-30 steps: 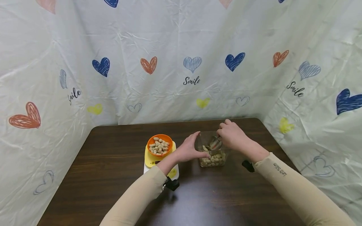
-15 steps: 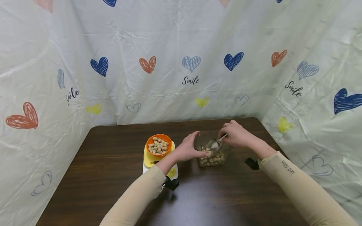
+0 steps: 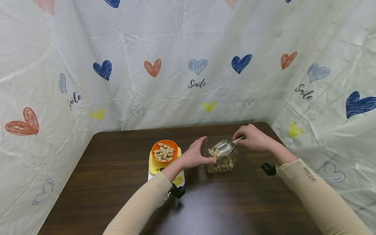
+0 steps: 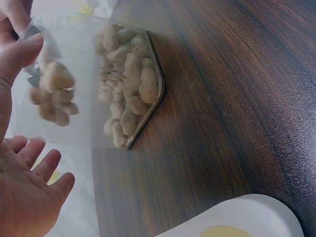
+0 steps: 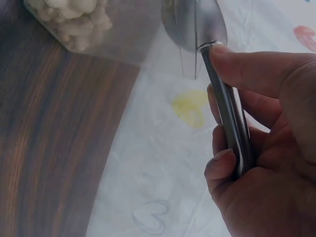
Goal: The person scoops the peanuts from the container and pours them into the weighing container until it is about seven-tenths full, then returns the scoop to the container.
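Note:
My right hand (image 3: 251, 137) grips the handle of a metal scoop (image 3: 225, 147), its thumb near the neck in the right wrist view. The scoop tilts over the mouth of a clear square container (image 3: 232, 163), with peanuts (image 3: 213, 152) at its lip. More peanuts (image 4: 131, 79) fill the container's bottom. At the container's left side, my left hand (image 3: 195, 155) holds it between thumb and fingers, the thumb over the near wall and the other fingers spread toward the far corner. An orange bowl (image 3: 153, 148) of peanuts sits to the left.
Under the bowl is a yellow and white kitchen scale (image 3: 153, 168), partly hidden by my left forearm. The dark wooden table (image 3: 117, 182) ends at a white heart-print curtain (image 3: 167, 107) behind and on both sides.
My right hand has moved to the right and turned, drawing the scoop up from among the peanuts toward the container's rim. The left hand stays at the container.

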`<action>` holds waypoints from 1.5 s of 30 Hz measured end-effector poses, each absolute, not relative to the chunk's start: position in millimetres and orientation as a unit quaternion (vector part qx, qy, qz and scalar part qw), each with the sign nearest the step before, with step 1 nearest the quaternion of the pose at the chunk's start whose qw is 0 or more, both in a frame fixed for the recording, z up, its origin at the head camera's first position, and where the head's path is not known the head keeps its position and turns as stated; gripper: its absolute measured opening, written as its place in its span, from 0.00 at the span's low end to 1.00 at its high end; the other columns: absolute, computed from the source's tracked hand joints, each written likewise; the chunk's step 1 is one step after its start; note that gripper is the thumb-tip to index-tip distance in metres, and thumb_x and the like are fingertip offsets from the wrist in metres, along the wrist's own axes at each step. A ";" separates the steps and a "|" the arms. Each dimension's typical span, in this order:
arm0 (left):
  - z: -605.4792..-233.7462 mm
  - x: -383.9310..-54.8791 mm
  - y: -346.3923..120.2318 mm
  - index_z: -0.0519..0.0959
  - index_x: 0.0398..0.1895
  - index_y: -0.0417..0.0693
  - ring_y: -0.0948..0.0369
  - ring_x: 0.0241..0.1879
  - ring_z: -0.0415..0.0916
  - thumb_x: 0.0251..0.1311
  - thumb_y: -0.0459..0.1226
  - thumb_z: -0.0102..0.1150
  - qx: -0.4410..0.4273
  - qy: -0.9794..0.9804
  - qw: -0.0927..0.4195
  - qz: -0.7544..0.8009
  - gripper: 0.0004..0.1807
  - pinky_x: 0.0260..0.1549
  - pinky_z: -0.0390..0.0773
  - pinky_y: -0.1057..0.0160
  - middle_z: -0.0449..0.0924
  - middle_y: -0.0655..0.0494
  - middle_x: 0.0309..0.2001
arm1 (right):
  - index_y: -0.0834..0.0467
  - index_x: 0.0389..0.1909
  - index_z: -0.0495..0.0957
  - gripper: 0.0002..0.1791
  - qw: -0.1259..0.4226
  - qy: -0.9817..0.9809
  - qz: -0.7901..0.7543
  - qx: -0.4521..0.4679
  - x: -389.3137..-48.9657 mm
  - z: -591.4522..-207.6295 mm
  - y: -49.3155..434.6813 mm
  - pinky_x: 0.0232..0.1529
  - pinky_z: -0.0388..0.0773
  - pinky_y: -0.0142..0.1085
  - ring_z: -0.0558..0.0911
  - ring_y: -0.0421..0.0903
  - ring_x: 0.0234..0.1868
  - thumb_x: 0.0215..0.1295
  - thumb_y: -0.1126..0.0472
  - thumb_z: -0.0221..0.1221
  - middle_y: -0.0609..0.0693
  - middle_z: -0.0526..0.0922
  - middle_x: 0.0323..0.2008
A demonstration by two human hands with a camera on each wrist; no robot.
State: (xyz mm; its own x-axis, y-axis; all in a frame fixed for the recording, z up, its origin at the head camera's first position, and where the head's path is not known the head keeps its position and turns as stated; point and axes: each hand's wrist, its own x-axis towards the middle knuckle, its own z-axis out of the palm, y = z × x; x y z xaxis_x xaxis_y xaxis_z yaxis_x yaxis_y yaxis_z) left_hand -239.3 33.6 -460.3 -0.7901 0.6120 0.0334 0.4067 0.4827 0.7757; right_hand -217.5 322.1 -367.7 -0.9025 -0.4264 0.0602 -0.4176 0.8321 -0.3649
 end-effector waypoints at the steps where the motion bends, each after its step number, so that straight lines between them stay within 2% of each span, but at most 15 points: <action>1: -459.8 -239.0 33.3 0.49 0.83 0.49 0.54 0.72 0.60 0.52 0.59 0.75 0.298 0.851 0.126 0.413 0.63 0.68 0.65 0.51 0.60 0.52 0.75 | 0.51 0.41 0.88 0.04 0.012 0.957 -0.195 -0.216 -217.4 -367.4 323.2 0.51 0.67 0.51 0.75 0.52 0.49 0.67 0.59 0.68 0.47 0.84 0.43; 6: -458.8 -238.0 32.9 0.49 0.82 0.48 0.54 0.72 0.60 0.51 0.59 0.75 0.294 0.851 0.126 0.416 0.62 0.68 0.65 0.51 0.60 0.52 0.75 | 0.53 0.42 0.88 0.05 0.008 0.955 -0.216 -0.205 -219.7 -370.2 327.0 0.47 0.72 0.50 0.77 0.54 0.50 0.68 0.60 0.68 0.50 0.84 0.45; 14: -459.3 -238.1 32.4 0.49 0.82 0.49 0.54 0.72 0.60 0.52 0.59 0.75 0.293 0.851 0.128 0.416 0.62 0.68 0.64 0.51 0.60 0.52 0.75 | 0.55 0.44 0.88 0.07 -0.004 0.956 -0.222 -0.193 -223.4 -378.2 323.9 0.54 0.69 0.56 0.76 0.59 0.54 0.68 0.61 0.67 0.53 0.85 0.48; 19: -458.5 -237.7 31.1 0.49 0.82 0.48 0.55 0.72 0.60 0.52 0.59 0.75 0.296 0.850 0.127 0.418 0.62 0.68 0.65 0.52 0.59 0.52 0.76 | 0.54 0.44 0.88 0.06 0.003 0.956 -0.227 -0.185 -224.4 -377.8 322.0 0.52 0.70 0.54 0.75 0.58 0.54 0.69 0.60 0.67 0.53 0.84 0.48; 26: -457.4 -237.4 30.9 0.49 0.82 0.48 0.54 0.72 0.60 0.52 0.58 0.75 0.296 0.847 0.128 0.423 0.61 0.68 0.65 0.52 0.59 0.51 0.76 | 0.57 0.45 0.87 0.07 0.009 0.954 -0.229 -0.192 -228.0 -378.4 318.1 0.44 0.78 0.50 0.82 0.55 0.49 0.69 0.62 0.66 0.52 0.86 0.46; 35: -459.3 -238.4 33.1 0.49 0.82 0.50 0.53 0.72 0.61 0.51 0.58 0.76 0.292 0.845 0.135 0.427 0.62 0.67 0.66 0.52 0.59 0.52 0.75 | 0.57 0.45 0.88 0.07 0.021 0.953 -0.238 -0.185 -230.9 -382.4 315.5 0.44 0.79 0.49 0.83 0.53 0.47 0.69 0.61 0.66 0.51 0.87 0.45; 45: -459.0 -238.7 33.3 0.48 0.83 0.50 0.51 0.73 0.59 0.52 0.58 0.75 0.289 0.844 0.140 0.430 0.62 0.67 0.66 0.50 0.57 0.51 0.77 | 0.57 0.48 0.86 0.10 0.043 0.947 -0.271 -0.165 -226.1 -380.2 321.2 0.48 0.78 0.52 0.81 0.56 0.53 0.71 0.58 0.65 0.53 0.86 0.49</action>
